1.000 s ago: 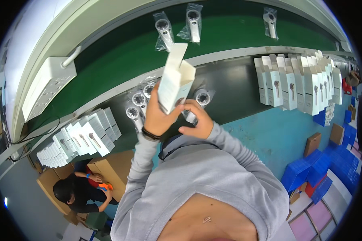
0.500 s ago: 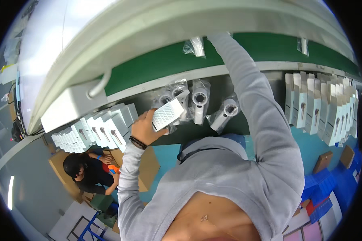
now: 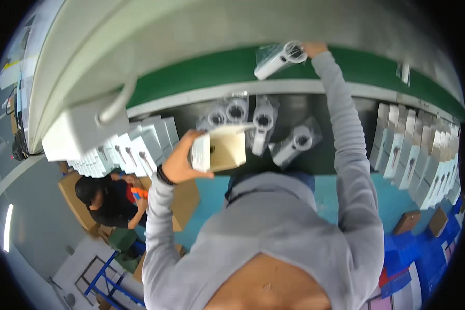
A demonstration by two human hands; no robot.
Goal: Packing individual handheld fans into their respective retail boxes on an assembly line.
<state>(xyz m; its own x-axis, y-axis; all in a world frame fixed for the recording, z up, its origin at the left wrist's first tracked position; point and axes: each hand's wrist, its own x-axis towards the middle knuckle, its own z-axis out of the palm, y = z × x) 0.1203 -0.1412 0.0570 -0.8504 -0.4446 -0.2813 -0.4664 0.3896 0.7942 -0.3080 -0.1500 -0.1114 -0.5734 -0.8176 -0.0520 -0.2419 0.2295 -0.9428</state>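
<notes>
- Now holds an open white box (image 3: 219, 150) in the clasped left hand (image 3: 181, 161), seemingly empty, so not yet filled.
- Grasps a bagged white device (image 3: 276, 64) at its ring end, far over the green belt (image 3: 191, 80), with the nearly closed, partly hidden right hand (image 3: 314, 49).
- Shows other bagged devices (image 3: 290, 151) unboxed on the near dark bench (image 3: 325, 160), between left boxes (image 3: 139, 155) and open-flapped right boxes (image 3: 421, 160) of unseen contents.

1 co-worker (image 3: 110, 207) in black beside cardboard box (image 3: 186, 203), left; blue crates (image 3: 421, 254), probably stacked, lower right.
</notes>
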